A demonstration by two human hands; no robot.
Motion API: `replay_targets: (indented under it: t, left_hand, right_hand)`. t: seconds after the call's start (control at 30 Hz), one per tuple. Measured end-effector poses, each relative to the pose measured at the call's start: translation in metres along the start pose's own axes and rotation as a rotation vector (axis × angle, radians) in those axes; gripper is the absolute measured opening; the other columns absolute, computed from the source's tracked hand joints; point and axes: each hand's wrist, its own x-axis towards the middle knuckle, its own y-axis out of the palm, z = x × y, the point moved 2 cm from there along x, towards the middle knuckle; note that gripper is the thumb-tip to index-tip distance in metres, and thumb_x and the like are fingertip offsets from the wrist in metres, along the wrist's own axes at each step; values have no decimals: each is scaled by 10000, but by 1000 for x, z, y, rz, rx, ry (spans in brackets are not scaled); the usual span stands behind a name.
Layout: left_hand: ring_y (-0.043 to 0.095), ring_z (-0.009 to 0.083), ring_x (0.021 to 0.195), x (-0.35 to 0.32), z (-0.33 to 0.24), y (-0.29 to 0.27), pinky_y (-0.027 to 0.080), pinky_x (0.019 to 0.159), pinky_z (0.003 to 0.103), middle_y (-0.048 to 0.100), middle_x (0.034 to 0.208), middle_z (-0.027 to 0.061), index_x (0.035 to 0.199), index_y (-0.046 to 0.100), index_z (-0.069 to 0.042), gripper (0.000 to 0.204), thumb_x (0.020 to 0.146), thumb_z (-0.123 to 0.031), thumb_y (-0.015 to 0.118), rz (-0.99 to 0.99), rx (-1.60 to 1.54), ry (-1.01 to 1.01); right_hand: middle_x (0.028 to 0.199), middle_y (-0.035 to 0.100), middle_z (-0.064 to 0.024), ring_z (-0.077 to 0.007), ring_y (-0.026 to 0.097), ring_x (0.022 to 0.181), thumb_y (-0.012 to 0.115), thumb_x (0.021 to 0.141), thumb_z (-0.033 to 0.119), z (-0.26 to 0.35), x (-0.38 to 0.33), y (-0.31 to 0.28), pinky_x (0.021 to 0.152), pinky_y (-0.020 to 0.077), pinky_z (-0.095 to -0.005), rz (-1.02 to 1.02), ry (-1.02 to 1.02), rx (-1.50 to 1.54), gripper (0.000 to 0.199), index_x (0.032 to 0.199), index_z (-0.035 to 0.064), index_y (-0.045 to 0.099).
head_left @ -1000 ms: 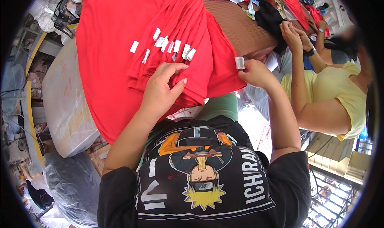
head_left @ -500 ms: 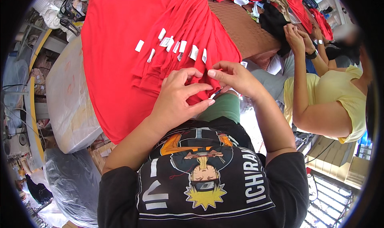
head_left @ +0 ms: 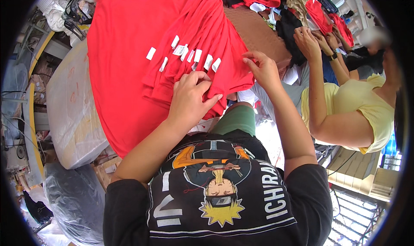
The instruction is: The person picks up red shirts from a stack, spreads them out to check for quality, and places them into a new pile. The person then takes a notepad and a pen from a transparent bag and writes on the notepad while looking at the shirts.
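Red garments lie in an overlapping stack, in the head view, beneath and ahead of the left hand, whose thumb and fingers stand apart over the cloth without pinching it. At the stack's edge, the right hand curves its thumb near its forefinger; whether they hold fabric I cannot tell. White labels show just beyond the left fingertips.
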Motion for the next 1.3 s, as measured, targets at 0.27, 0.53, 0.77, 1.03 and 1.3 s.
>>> replay_targets:
  t: [0.27, 0.53, 0.77, 1.03, 1.3]
  left_hand:
    - [550, 230, 951, -9, 1, -14, 430, 842, 358, 552, 1038, 63, 924, 668, -35, 277, 714, -189, 760, -12, -139, 111]
    - [549, 230, 1030, 20, 24, -45, 428, 901, 336, 588, 1039, 73, 944, 673, -36, 173, 801, -133, 684, -100, -147, -51]
    - [532, 261, 1042, 27, 11, -7, 418, 888, 378, 591, 1063, 58, 972, 683, -62, 254, 727, -120, 714, 11, -12, -86]
    - [557, 235, 933, 18, 18, -2, 425, 771, 389, 620, 975, 17, 801, 706, -71, 99, 719, -128, 707, -132, 132, 77]
    - [559, 243, 952, 21, 14, -8, 411, 816, 382, 633, 989, 28, 854, 698, -37, 172, 784, -194, 690, -42, -26, 27]
  right_hand:
    - [874, 632, -136, -303, 632, 825, 662, 778, 162, -16, 13, 4, 717, 493, -383, -52, -49, -192, 168, 907, 54, 674]
    - [723, 629, -29, -63, 579, 638, 688, 838, 160, 82, -35, -95, 562, 452, -211, 1146, 131, 274, 202, 944, -7, 647]
    - [777, 642, -38, -82, 587, 652, 668, 863, 182, 82, -39, -63, 579, 465, -229, 763, 49, 342, 267, 1032, -19, 619]
    - [977, 650, -77, -111, 606, 857, 664, 860, 184, 93, -24, -64, 743, 475, -248, 526, -28, 297, 324, 1122, 8, 589]
    - [1323, 446, -165, -288, 475, 1190, 495, 934, 334, 80, 6, -124, 947, 429, -417, -342, 56, 1457, 572, 1375, 4, 342]
